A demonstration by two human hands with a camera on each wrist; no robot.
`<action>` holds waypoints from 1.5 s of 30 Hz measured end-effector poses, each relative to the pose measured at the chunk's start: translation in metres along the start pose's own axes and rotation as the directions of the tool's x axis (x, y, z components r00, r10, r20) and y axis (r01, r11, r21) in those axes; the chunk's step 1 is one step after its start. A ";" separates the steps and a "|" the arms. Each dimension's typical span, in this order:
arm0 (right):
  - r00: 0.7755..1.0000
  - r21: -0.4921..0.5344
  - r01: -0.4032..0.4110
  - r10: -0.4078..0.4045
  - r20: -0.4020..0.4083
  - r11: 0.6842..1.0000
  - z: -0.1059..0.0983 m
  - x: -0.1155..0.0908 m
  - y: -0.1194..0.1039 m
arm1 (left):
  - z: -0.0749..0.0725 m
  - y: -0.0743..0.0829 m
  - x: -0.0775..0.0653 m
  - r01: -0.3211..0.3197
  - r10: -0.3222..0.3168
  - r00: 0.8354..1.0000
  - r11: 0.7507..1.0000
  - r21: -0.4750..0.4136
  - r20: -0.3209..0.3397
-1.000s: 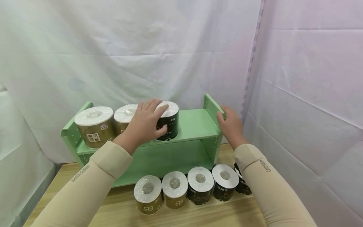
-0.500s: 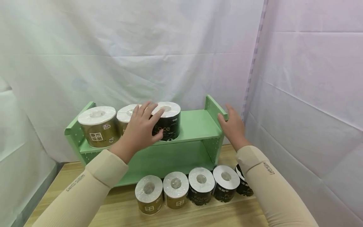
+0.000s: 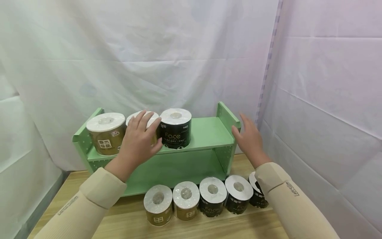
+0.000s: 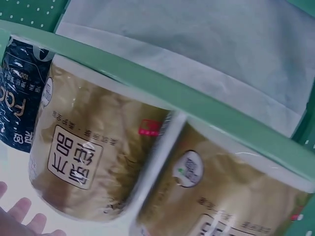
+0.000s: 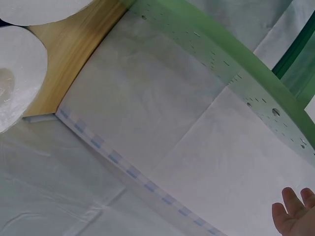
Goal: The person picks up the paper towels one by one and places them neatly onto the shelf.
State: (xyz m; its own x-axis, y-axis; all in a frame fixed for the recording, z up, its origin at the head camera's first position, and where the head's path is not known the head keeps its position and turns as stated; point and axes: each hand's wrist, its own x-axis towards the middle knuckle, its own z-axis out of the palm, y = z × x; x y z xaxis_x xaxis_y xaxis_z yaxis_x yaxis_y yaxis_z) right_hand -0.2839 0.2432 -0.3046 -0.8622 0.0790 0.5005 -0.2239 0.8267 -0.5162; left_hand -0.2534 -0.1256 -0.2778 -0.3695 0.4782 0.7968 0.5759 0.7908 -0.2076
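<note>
My left hand [image 3: 136,142], fingers spread and holding nothing, is in front of the middle gold-wrapped toilet roll [image 3: 153,137] and hides much of it. To its right stands a black-wrapped toilet roll [image 3: 175,136] marked "Face", and to its left another gold-wrapped toilet roll [image 3: 104,141]. All three stand upright on the top board of a green shelf [image 3: 209,131]. Beside the shelf's right end panel [image 3: 228,116] hovers my right hand [image 3: 250,141], its fingers extended and nothing in them. Fingertips [image 4: 19,210] of the left hand show at the left wrist view's lower left corner.
Along the wooden table [image 3: 134,219], in front of the shelf, runs a row of upright rolls: gold ones [image 3: 158,202] at left, black ones [image 3: 212,199] at right. The right forearm partly covers the last roll [image 3: 257,191]. White curtains [image 3: 167,49] hang behind and at both sides.
My left hand has come away from the black toilet roll and moved left and down, uncovering it. My right hand has left the shelf's end panel and moved slightly right.
</note>
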 end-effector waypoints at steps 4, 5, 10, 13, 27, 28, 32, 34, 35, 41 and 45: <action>0.999 -0.004 0.023 -0.023 -0.027 1.000 -0.001 -0.005 0.001 | -0.002 -0.004 -0.007 0.016 -0.016 1.000 1.000 0.011 -0.026; 0.999 -0.011 0.031 -0.031 -0.036 0.999 -0.001 -0.006 0.002 | -0.002 -0.005 -0.009 0.020 -0.020 0.999 1.000 0.010 -0.034; 0.994 -0.043 0.076 -0.079 -0.078 0.996 -0.002 -0.013 0.005 | -0.005 -0.011 -0.019 0.042 -0.041 0.996 0.999 0.008 -0.074; 0.989 -0.056 0.101 -0.106 -0.099 0.993 -0.003 -0.017 0.008 | -0.007 -0.013 -0.025 0.063 -0.063 0.994 0.998 0.002 -0.086; 0.968 -0.112 0.198 -0.212 -0.132 0.974 -0.007 -0.039 0.014 | -0.027 -0.033 -0.057 0.181 -0.181 0.977 0.983 -0.003 -0.113; 0.968 -0.116 0.202 -0.216 -0.128 0.973 -0.008 -0.040 0.014 | -0.029 -0.034 -0.059 0.192 -0.191 0.975 0.981 0.000 -0.113; 0.960 -0.134 0.228 -0.246 -0.137 0.964 -0.008 -0.047 0.015 | -0.033 -0.041 -0.066 0.232 -0.229 0.967 0.973 0.012 -0.113; 0.954 -0.138 0.243 -0.262 -0.147 0.960 -0.008 -0.050 0.014 | -0.034 -0.044 -0.070 0.242 -0.238 0.964 0.970 0.017 -0.119; 0.951 -0.138 0.248 -0.268 -0.152 0.959 -0.008 -0.051 0.013 | -0.035 -0.046 -0.071 0.246 -0.242 0.962 0.969 0.019 -0.123; 0.947 -0.135 0.261 -0.281 -0.155 0.956 -0.007 -0.060 0.011 | -0.039 -0.055 -0.079 0.272 -0.266 0.953 0.962 0.022 -0.144; 0.948 -0.134 0.268 -0.287 -0.142 0.954 -0.004 -0.067 0.011 | -0.041 -0.062 -0.084 0.307 -0.300 0.945 0.951 0.034 -0.131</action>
State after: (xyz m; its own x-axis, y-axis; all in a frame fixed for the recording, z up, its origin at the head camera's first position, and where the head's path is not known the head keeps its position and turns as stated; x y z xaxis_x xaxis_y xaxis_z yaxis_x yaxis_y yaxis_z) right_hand -0.2270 0.2492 -0.3409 -0.6883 -0.0831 0.7206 -0.3840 0.8846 -0.2648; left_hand -0.2281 -0.2301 -0.3087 -0.4260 0.1647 0.8896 0.4096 0.9118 0.0274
